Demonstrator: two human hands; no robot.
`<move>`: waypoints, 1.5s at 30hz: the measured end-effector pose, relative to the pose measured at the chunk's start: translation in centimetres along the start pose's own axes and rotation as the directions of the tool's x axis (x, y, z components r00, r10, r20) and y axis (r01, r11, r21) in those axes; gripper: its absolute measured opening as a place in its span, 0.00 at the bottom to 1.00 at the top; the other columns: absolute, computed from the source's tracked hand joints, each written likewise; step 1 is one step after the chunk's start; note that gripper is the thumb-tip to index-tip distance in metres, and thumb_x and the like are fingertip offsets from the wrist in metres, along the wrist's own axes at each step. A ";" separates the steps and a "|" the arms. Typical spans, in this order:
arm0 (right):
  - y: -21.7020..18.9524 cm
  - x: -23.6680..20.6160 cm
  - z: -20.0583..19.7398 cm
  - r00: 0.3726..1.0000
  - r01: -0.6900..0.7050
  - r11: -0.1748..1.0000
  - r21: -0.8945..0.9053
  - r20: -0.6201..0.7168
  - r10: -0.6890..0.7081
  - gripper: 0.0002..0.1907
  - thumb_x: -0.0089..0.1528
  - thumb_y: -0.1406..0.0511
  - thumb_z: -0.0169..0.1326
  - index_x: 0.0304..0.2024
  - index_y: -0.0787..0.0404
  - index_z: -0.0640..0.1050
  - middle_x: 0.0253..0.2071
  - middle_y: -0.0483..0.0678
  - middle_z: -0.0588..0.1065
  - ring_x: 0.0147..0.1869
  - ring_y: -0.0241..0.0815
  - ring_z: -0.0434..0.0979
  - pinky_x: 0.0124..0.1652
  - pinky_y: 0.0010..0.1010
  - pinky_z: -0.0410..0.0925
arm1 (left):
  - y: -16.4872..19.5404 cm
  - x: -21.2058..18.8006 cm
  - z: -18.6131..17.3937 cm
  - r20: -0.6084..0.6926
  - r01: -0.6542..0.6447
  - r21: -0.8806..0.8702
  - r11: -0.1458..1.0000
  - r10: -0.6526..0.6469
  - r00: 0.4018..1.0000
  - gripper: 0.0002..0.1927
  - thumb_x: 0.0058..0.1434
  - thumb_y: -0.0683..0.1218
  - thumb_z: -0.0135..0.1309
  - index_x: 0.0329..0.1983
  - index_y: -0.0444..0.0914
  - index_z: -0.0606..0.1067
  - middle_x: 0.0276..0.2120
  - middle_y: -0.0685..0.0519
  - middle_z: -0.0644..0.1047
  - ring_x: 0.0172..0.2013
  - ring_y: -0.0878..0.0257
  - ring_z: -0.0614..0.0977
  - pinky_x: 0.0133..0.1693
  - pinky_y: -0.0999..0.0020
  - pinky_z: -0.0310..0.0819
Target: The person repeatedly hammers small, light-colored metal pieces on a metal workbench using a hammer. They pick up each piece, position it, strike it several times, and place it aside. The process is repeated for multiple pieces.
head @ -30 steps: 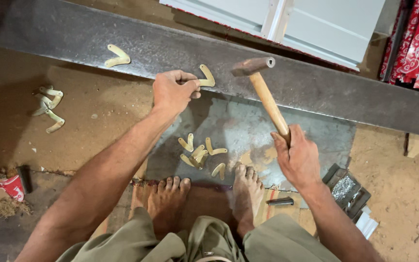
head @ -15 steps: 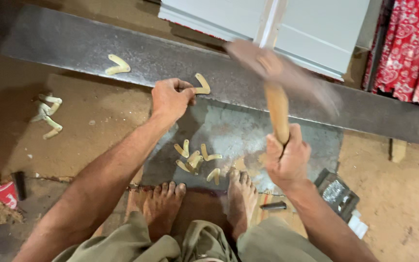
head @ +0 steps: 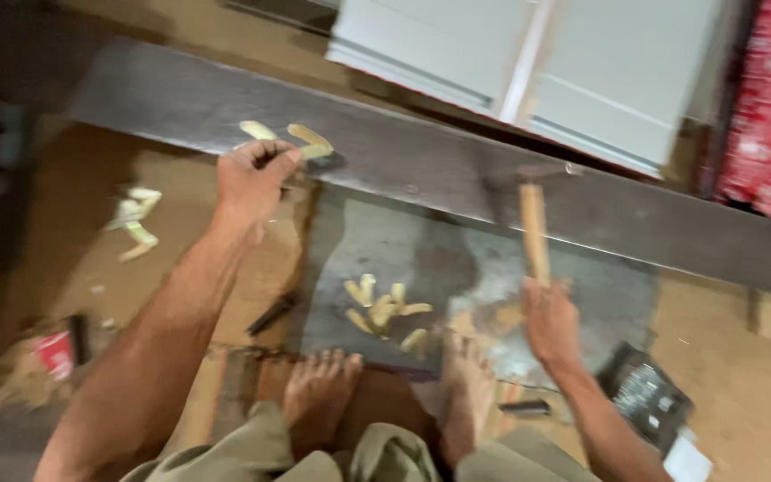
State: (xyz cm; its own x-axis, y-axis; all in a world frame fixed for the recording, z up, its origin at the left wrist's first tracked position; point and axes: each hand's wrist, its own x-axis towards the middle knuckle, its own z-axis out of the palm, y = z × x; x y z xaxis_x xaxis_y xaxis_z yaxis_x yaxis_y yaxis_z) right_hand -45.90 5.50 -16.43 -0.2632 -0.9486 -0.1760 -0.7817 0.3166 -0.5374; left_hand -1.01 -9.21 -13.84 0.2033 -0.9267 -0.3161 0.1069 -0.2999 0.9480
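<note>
Wooden handle of a hammer (head: pixel 534 230) gripped in the right hand (head: pixel 551 323), fist closed round its lower end; the dark head is up and away from the hand, over the edge of a long dark plank (head: pixel 457 174). Left hand (head: pixel 252 178) is closed, fingers curled, pinching one pale curved piece (head: pixel 312 143) down on the same plank; a second pale piece (head: pixel 258 130) lies just beyond the knuckles. Frame blurred, so exact finger contact with the piece cannot be told. Between the two hands, nearer the person, a flat grey metal sheet (head: pixel 377 241) carries a small heap of pale pieces (head: pixel 384 308), just left of the right hand. Two bare feet (head: pixel 319 393) rest at the sheet's near edge, below both hands. Further pale pieces (head: pixel 136 223) lie on the dirt floor, well to the left of the left hand. A dark flat block (head: pixel 649 402) sits right of the right forearm
</note>
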 end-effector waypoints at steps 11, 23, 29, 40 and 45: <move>-0.5 -0.2 -0.3 0.993 0.095 0.993 -0.076 0.076 -0.089 0.22 0.77 0.56 0.46 0.40 0.70 0.74 0.27 0.60 0.75 0.33 0.60 0.79 0.35 0.48 0.69 | -1.1 1.9 -15.6 -0.205 -0.370 0.689 0.623 0.658 0.724 0.12 0.62 0.43 0.65 0.47 0.33 0.82 0.37 0.48 0.84 0.36 0.61 0.83 0.43 0.65 0.78; -1.2 -0.9 0.5 0.993 0.105 0.994 0.002 0.057 -0.105 0.23 0.79 0.58 0.45 0.38 0.71 0.73 0.25 0.56 0.75 0.29 0.51 0.78 0.35 0.43 0.69 | -8.4 -6.6 -26.0 -0.285 0.198 0.821 0.535 0.084 0.955 0.16 0.56 0.48 0.65 0.48 0.42 0.82 0.42 0.49 0.84 0.43 0.56 0.86 0.48 0.62 0.78; -1.4 -0.7 0.2 0.996 0.039 0.999 0.007 0.085 -0.040 0.20 0.78 0.58 0.45 0.40 0.70 0.72 0.27 0.56 0.74 0.30 0.53 0.78 0.34 0.45 0.69 | -8.0 -6.2 -25.8 -0.166 0.115 0.872 0.475 0.065 0.984 0.13 0.60 0.47 0.63 0.45 0.37 0.80 0.40 0.45 0.84 0.41 0.52 0.85 0.45 0.59 0.77; -1.7 -0.3 0.0 0.996 0.033 0.998 -0.052 0.080 -0.029 0.21 0.77 0.56 0.45 0.40 0.68 0.73 0.28 0.58 0.74 0.33 0.57 0.78 0.36 0.48 0.69 | -3.4 -6.8 -18.2 -0.060 -0.119 0.486 0.866 0.169 0.984 0.08 0.68 0.44 0.60 0.41 0.34 0.82 0.24 0.57 0.77 0.24 0.73 0.74 0.26 0.74 0.66; -0.8 -0.2 0.2 0.995 0.089 0.996 -0.025 0.053 -0.087 0.20 0.75 0.57 0.45 0.41 0.69 0.73 0.28 0.59 0.74 0.33 0.58 0.78 0.35 0.49 0.68 | -0.1 -6.2 -11.8 0.084 -0.150 0.289 0.946 0.131 0.988 0.08 0.66 0.43 0.60 0.43 0.33 0.82 0.29 0.57 0.81 0.29 0.72 0.79 0.32 0.76 0.75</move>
State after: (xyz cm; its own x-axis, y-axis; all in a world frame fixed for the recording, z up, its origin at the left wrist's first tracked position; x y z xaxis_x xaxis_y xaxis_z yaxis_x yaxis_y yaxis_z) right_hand -45.12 5.49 -16.15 -0.1638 -0.9715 -0.1715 -0.8157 0.2312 -0.5303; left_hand 9.24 -0.73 -12.37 0.1332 -0.9737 -0.1850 -0.2104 -0.2102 0.9547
